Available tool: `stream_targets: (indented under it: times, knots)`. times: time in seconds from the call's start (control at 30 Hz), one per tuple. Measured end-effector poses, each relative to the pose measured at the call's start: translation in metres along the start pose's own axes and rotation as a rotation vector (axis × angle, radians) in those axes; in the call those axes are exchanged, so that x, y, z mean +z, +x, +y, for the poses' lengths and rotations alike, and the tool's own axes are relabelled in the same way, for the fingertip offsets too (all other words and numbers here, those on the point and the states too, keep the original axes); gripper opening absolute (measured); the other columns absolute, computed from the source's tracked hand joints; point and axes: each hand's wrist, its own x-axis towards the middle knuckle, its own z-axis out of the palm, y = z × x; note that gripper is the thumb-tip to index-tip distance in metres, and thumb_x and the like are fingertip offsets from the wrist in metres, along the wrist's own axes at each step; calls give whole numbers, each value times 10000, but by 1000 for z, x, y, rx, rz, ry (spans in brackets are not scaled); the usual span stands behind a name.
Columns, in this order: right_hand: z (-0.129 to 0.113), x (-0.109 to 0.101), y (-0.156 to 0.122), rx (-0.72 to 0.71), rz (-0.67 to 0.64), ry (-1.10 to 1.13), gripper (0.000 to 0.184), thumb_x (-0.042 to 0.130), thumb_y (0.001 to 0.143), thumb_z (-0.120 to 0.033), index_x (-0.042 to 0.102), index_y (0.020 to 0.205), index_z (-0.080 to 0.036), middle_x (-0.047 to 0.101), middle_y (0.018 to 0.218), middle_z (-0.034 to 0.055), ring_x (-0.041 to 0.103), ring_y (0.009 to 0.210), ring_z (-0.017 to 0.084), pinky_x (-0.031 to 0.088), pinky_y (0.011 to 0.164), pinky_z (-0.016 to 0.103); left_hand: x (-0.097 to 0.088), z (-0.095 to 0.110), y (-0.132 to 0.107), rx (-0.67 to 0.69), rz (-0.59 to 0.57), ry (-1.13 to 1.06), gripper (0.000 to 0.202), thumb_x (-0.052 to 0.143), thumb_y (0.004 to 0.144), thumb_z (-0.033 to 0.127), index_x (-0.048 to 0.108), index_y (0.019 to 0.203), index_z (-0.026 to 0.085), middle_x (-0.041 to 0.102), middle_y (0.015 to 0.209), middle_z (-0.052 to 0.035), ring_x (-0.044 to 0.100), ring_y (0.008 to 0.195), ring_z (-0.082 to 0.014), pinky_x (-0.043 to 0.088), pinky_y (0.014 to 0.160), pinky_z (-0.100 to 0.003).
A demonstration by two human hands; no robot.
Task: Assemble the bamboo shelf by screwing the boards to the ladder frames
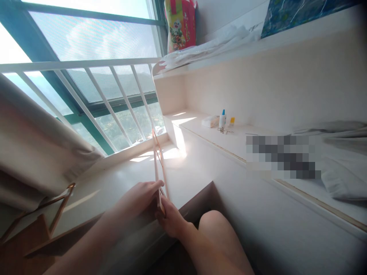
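I see both hands at lower centre of the view, on the sticks (155, 164), a thin pale wooden pair joined at the far tip. The sticks rise from the hands over the white table (120, 179) toward the window rail (86, 64). The left hand (142, 198) comes in from the left, its grip closed on the near end of the sticks. The right hand (171, 219) sits just below, its grip pinched shut on the same end. A knee (215, 225) is just right of it. At lower left a brown frame (59, 208) lies beside the curtain (37, 152). On the shelf (200, 133) at centre right stands a glue bottle (222, 118)
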Motion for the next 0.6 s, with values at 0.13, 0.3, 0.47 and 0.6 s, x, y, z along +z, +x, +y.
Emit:
stream_targets:
  times: [0.13,0.3,0.47,0.6]
  knots:
    - [2,3,-1,15,41,-48,361,584,852,-188,568,1207,-245,645,1188,88,614,1104,285,511,946,408,3,-1,-2,-4,-15,13,229,456,890,154,620,1019,248,742,891,-48,724,810,-205,491,715,-270]
    - [8,3,-12,129,48,-216,513,661,816,-216,567,1316,-276,689,1225,62,668,1047,288,541,911,408,9,-7,-4,-15,-26,39,190,454,892,146,567,1007,246,744,940,-42,719,833,-223,444,680,-290]
    - [16,2,-31,175,121,-242,702,745,794,-335,494,1444,-244,657,1339,89,689,1039,261,563,927,397,12,-13,-4,-37,-16,81,139,444,931,202,543,1005,265,739,941,-30,712,811,-253,395,651,-311]
    - [7,-8,-43,87,102,-380,748,782,759,-361,510,1433,-185,629,1385,129,601,1246,304,469,1088,448,13,-19,-5,-30,-12,94,154,415,947,199,536,1008,272,737,939,-24,707,800,-231,388,659,-305]
